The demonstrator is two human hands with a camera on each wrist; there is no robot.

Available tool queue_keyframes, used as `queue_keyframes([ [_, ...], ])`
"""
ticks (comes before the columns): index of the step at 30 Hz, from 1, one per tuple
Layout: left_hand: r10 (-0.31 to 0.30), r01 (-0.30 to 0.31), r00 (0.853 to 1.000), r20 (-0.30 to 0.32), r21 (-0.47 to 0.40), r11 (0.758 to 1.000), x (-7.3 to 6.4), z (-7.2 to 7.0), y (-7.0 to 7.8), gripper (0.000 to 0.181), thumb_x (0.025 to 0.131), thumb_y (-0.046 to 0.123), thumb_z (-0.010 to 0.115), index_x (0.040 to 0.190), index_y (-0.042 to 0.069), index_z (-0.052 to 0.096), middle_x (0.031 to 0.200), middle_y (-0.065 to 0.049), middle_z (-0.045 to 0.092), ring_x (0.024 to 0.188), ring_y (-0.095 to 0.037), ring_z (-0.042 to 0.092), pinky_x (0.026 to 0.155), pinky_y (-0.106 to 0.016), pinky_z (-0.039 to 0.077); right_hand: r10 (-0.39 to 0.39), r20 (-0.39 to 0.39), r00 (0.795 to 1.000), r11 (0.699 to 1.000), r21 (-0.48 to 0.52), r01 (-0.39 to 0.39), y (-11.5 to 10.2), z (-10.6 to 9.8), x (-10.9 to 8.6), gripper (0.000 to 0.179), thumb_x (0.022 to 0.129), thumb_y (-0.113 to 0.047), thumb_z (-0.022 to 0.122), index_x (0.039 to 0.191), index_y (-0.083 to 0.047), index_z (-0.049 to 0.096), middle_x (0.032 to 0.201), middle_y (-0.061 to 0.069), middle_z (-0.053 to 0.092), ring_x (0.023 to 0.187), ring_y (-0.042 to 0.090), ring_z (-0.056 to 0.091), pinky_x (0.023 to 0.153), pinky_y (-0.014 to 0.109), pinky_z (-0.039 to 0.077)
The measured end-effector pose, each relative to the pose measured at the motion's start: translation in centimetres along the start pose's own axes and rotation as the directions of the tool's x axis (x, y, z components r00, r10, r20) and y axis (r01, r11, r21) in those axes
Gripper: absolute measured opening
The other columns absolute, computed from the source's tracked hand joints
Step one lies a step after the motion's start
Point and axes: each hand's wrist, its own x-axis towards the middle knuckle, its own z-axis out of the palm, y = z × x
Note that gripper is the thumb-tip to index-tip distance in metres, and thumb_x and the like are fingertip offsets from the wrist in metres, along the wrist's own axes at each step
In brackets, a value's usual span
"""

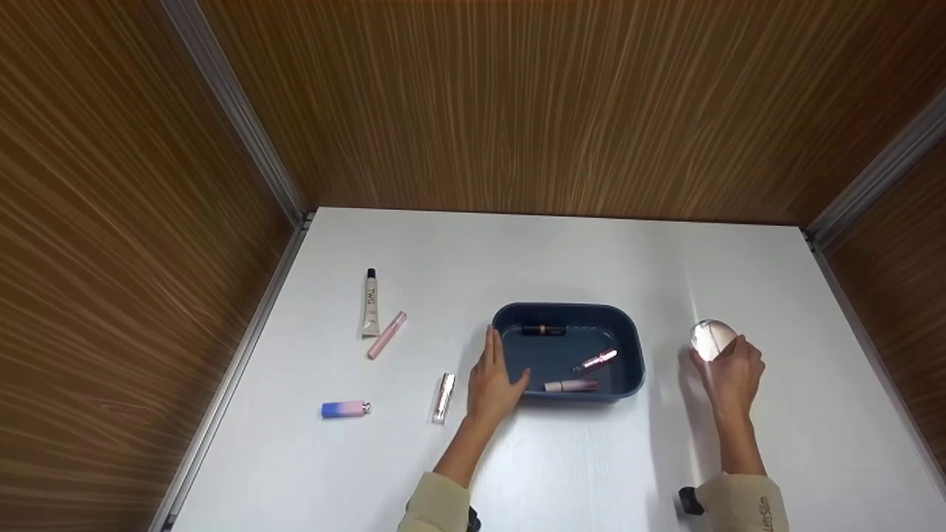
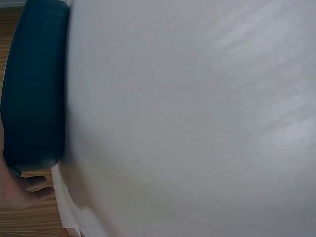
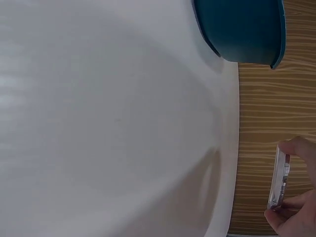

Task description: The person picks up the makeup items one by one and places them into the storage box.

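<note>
A round, shiny compact (image 1: 712, 339) is held up by its edge between the thumb and fingers of my right hand (image 1: 734, 373). In the right wrist view the compact (image 3: 280, 177) appears edge-on, with a clear side. My left hand (image 1: 493, 390) rests at the near left corner of a dark blue bin (image 1: 633, 369), its fingers extended along the left side and its thumb by the near rim. Inside the bin lie a black tube (image 1: 543, 329), a shiny pink tube (image 1: 596, 360) and a pink-and-white tube (image 1: 570, 386).
Left of the bin, the white table (image 1: 576, 465) bears a silvery tube (image 1: 443, 397), a blue-and-pink tube (image 1: 346, 409), a slim pink tube (image 1: 386, 335) and a cream squeeze tube (image 1: 371, 304) with a black cap. Wood-grain panels (image 1: 502, 111) enclose the table's back and sides.
</note>
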Motion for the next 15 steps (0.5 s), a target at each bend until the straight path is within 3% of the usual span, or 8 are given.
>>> queue_keyframes([
  [6,0.004,-0.004,1.0,-0.009,0.003,1.0,0.1,0.01,0.0,0.087,0.08,0.039,0.067,0.141,-0.006,0.025,0.149,-0.015,0.019,0.121,-0.027,0.043,0.087,-0.039,0.042,0.026,0.02,0.999,1.0,0.0,-0.026,-0.15,-0.14,-0.27,0.068,0.068,-0.006,0.077,0.119,0.021,0.041,0.115,0.04,0.041,0.106,0.057,0.036,0.088,0.062,0.03],
  [15,-0.007,0.007,1.0,0.005,0.0,1.0,0.07,0.04,-0.04,0.086,0.082,0.04,0.065,0.142,-0.006,0.025,0.149,-0.015,0.02,0.121,-0.027,0.043,0.088,-0.038,0.042,0.038,0.041,0.998,0.999,0.003,-0.039,-0.86,-0.46,-0.76,0.069,0.068,-0.006,0.078,0.122,0.017,0.041,0.118,0.039,0.04,0.108,0.056,0.035,0.089,0.062,0.03],
])
